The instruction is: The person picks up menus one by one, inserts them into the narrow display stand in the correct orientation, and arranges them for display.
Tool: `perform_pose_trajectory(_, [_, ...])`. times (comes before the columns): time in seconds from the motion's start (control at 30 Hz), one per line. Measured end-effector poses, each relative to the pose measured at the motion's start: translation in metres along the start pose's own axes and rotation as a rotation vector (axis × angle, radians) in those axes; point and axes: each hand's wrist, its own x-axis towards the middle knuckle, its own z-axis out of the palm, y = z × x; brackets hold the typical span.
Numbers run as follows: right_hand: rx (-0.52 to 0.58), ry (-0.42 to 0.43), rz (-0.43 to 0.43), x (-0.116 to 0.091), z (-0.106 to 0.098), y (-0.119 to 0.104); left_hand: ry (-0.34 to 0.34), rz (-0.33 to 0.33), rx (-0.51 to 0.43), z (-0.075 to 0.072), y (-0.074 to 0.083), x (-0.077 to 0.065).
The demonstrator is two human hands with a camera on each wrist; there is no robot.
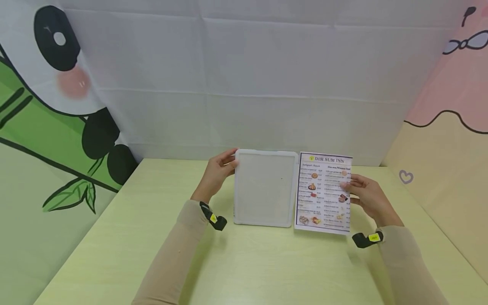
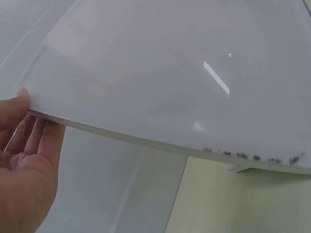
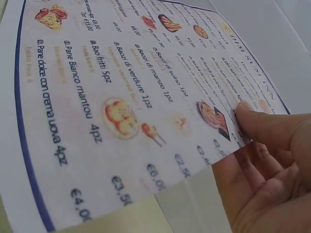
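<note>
My left hand [image 1: 217, 176] grips a white rectangular panel with a raised rim [image 1: 264, 188] by its upper left corner. In the left wrist view the thumb lies on the panel's glossy face [image 2: 146, 68], the fingers are behind it, and dark scuffs mark one edge. To the right, a printed paper menu headed "DIM SUM INN" [image 1: 323, 195] is pinched at its right edge by my right hand [image 1: 370, 197]. The right wrist view shows the thumb on the printed side of the menu [image 3: 97, 111] and the fingers underneath. Panel and menu stand side by side, facing me.
A pale yellow-green wooden table [image 1: 259, 267] lies below both hands. Behind it hangs a creased white cloth backdrop [image 1: 248, 84], with cartoon-printed panels at left and right. Each wrist wears a black camera strap [image 1: 214, 218] with a yellow tag.
</note>
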Motion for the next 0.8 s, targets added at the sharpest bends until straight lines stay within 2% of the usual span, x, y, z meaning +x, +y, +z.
perform_pose_trajectory(0.4, [0.082, -0.012, -0.036, 0.0, -0.001, -0.011, 0.0, 0.0, 0.017, -0.001, 0.001, 0.0])
perform_pose_trajectory(0.67, [0.181, -0.036, -0.063, 0.0, 0.001, -0.021, -0.003, -0.002, 0.008, 0.0, 0.0, 0.001])
perform_pose_trajectory(0.8, [0.181, -0.028, -0.063, 0.001, 0.004, -0.026, -0.001, -0.003, 0.017, -0.001, 0.0, 0.001])
